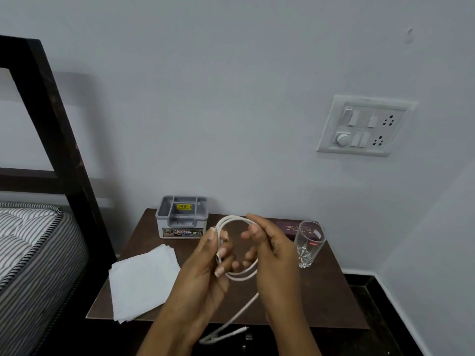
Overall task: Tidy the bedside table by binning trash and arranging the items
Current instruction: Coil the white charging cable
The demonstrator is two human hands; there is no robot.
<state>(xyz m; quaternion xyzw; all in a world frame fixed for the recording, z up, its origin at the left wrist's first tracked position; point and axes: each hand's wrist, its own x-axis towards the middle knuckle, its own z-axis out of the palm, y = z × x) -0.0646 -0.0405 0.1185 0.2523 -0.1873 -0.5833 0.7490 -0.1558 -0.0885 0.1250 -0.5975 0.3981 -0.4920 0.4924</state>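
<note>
loose cable (239,276) tail hangs nearest, dropping from the hands past the table's (321,299) front edge, its plug end dangling below. above the tabletop both hands hold the wound part as a round coil of about two turns. left hand (205,268) grasps the coil's left side, fingers curled round the strands. right hand (275,255) curls loosely over the right side, the strand running behind its fingers.

the step in hand looks like coiling the cable, and it is only part done: the tail is not yet wound in. the next move, as i judge it, calls for the right hand to draw the tail up and lay another loop into the left hand's grip, matching the turns so the coil lies flat. then it can be set down, perhaps in the organiser (181,219) at the back left.

also on the table are folded tissues (144,278) at the front left, a glass (308,244) upright at the right, and a purple case (285,227) just behind it.
</note>
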